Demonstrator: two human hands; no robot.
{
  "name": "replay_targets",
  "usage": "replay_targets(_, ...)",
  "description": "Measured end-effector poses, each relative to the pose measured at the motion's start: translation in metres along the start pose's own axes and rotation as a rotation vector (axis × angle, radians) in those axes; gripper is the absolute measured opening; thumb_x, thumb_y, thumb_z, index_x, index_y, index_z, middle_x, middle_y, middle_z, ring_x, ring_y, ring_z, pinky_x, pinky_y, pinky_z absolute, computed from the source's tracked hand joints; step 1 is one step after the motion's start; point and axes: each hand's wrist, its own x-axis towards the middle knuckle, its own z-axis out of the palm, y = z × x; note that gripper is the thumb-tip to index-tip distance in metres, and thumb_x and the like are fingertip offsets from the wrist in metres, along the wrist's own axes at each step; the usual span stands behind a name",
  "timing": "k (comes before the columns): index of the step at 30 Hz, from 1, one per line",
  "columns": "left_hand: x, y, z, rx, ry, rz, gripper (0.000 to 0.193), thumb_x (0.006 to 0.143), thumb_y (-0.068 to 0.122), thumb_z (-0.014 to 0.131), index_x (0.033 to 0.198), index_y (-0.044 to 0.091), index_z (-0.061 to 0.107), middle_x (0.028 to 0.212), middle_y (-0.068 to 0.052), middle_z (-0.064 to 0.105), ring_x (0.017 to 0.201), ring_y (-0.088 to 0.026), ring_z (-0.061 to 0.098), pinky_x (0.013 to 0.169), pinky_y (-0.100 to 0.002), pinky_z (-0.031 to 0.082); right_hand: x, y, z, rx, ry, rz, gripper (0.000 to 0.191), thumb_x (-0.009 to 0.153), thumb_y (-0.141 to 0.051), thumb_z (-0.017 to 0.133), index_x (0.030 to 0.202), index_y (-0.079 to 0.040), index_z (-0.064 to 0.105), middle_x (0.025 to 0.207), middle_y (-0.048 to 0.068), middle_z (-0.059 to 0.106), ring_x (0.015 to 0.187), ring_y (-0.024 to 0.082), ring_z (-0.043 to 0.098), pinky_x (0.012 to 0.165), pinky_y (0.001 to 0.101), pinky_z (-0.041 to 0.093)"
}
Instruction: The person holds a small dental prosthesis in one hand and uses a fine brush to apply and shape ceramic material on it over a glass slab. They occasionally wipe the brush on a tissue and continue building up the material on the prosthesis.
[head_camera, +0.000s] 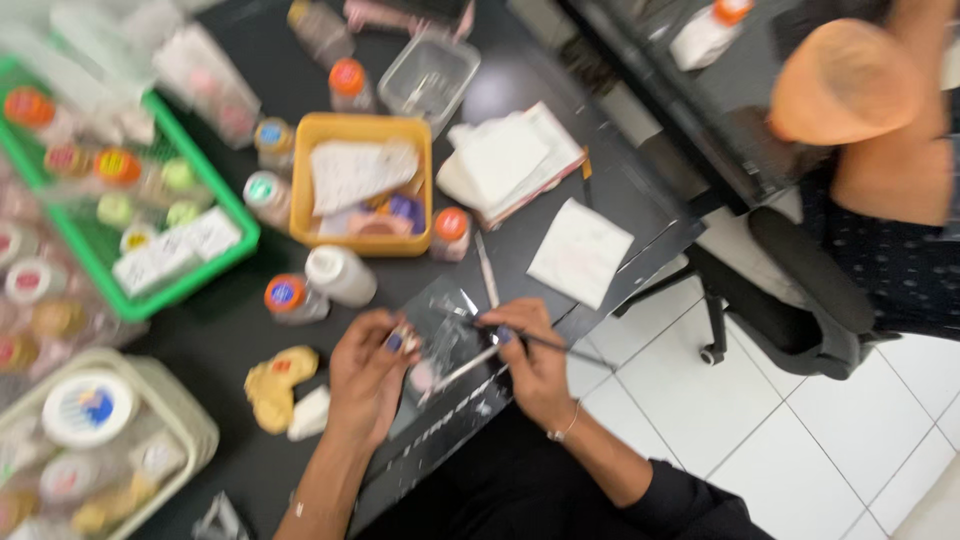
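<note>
My left hand (368, 378) pinches a small pale object (407, 338) over a clear plastic sheet (452, 320) on the black table (215, 335). My right hand (535, 365) grips a thin dark tool (565, 347) that points right, and a pale slim stick (465, 368) slants under its fingers toward the left hand. The picture is blurred, so the small object's kind is unclear.
A yellow tray (303, 190) of packets, a green basket (190, 285) of small jars, a cream basket (170, 400), loose bottles (340, 275), white papers (580, 252) and a clear box (430, 75) crowd the table. Another person's elbow (850, 85) and an office chair (810, 300) are at right.
</note>
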Motion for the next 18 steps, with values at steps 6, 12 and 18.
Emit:
replay_targets(6, -0.004, -0.002, 0.009, -0.017, -0.014, 0.004, 0.023, 0.096, 0.001, 0.071, 0.118, 0.002, 0.063, 0.112, -0.01, 0.068, 0.097, -0.019, 0.067, 0.084, -0.031, 0.057, -0.005, 0.006, -0.005, -0.124, -0.037, -0.029, 0.015, 0.101, -0.01, 0.062, 0.11, -0.003, 0.071, 0.109, 0.009, 0.07, 0.122, 0.027, 0.05, 0.104, 0.0383, 0.043)
replay_targets(12, -0.008, 0.003, 0.02, -0.027, -0.042, -0.025, 0.022, 0.097, 0.003, 0.072, 0.117, 0.003, 0.063, 0.111, -0.009, 0.068, 0.098, -0.017, 0.068, 0.084, -0.03, 0.058, -0.008, 0.011, -0.009, -0.136, -0.176, -0.056, 0.016, 0.107, -0.015, 0.056, 0.099, -0.005, 0.066, 0.097, 0.006, 0.074, 0.126, 0.025, 0.05, 0.103, 0.0373, 0.043)
replay_targets(18, -0.004, 0.006, 0.028, -0.018, -0.067, -0.02, 0.023, 0.097, 0.004, 0.073, 0.118, 0.002, 0.063, 0.114, -0.009, 0.068, 0.101, -0.015, 0.068, 0.087, -0.031, 0.059, -0.004, 0.005, -0.009, -0.163, -0.193, -0.045, 0.019, 0.109, -0.017, 0.055, 0.098, -0.004, 0.064, 0.095, 0.011, 0.072, 0.125, 0.026, 0.05, 0.102, 0.0367, 0.044)
